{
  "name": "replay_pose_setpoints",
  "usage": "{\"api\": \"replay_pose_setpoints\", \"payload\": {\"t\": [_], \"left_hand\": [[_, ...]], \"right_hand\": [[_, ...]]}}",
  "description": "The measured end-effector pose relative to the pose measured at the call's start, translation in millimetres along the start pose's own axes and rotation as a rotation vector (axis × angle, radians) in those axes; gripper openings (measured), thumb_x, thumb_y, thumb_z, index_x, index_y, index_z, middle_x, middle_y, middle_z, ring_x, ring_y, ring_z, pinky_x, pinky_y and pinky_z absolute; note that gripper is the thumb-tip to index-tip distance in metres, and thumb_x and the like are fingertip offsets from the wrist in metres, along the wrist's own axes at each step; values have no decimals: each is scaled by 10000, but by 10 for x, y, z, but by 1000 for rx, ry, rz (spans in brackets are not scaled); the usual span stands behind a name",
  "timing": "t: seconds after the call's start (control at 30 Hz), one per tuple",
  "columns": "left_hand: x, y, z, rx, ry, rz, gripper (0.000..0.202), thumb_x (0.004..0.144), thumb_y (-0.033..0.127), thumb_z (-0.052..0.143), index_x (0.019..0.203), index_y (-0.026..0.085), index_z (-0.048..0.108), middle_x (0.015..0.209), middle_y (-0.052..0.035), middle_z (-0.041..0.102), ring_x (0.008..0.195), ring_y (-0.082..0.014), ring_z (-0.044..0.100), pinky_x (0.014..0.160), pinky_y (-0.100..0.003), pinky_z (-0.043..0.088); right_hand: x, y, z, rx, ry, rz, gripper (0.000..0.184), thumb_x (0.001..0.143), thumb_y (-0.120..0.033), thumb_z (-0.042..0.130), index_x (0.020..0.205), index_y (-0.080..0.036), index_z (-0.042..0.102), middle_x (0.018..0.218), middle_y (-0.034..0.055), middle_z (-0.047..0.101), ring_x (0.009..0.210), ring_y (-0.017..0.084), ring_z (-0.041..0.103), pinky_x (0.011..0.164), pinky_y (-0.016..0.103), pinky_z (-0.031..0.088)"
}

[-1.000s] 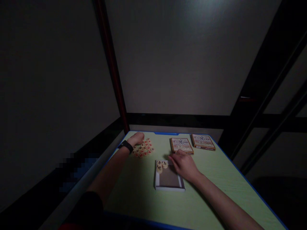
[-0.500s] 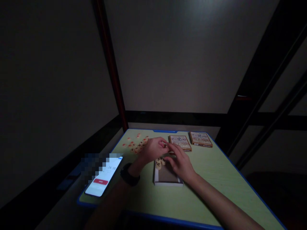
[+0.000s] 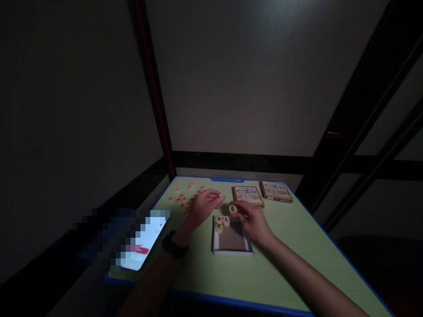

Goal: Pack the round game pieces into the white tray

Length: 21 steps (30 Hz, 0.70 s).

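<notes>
My right hand pinches a round Chinese chess piece, its dark character facing me, above the far edge of an open shallow box. Three pieces lie in the box's far left corner, one of them a chess piece nearest me. To the left, my left hand has its fingers closed at the tips on what looks like another pale chess piece, mostly hidden. Behind that hand is a loose pile of red- and black-marked pieces, partly covered by it.
Two printed flat boxes lie at the back right: a nearer box and a farther box. A lit phone rests at the table's left edge. The green table has a blue rim, with walls behind and left.
My hands, together above the box before, have moved apart. The right now shows a chess piece in its fingertips; the left has shifted left. The pieces in the box are more visible.
</notes>
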<state>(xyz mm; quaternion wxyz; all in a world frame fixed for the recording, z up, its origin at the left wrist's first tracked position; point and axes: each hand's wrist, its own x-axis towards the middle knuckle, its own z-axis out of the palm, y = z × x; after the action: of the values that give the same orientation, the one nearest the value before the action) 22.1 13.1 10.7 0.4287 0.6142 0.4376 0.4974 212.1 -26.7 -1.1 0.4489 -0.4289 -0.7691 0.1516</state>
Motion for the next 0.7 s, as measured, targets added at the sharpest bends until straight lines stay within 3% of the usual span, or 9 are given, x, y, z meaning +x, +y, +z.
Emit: {"api": "replay_pose_setpoints", "payload": {"t": [0.17,0.33,0.7], "left_hand": [[-16,-142,114,155,182,99,135,770,289,711,824,172,673,808,-45,732,752,-161,696,666,-249,555],[-60,-268,224,254,188,126,125,813,294,678,860,178,681,841,-46,739,794,-166,693,704,-256,540],[-62,-322,267,271,171,111,121,851,308,633,858,191,665,839,-26,734,788,-152,686,715,-246,532]], "right_hand": [[17,-118,-85,-24,-226,7,171,750,-91,693,893,-180,722,880,58,707,815,198,649,738,292,491],[-97,-232,-55,-229,-447,78,167,677,-104,771,801,-190,700,858,37,664,732,173,602,651,253,416],[-122,-329,10,-315,-494,163,187,716,-103,648,848,-219,711,787,4,722,651,155,603,596,241,347]]}}
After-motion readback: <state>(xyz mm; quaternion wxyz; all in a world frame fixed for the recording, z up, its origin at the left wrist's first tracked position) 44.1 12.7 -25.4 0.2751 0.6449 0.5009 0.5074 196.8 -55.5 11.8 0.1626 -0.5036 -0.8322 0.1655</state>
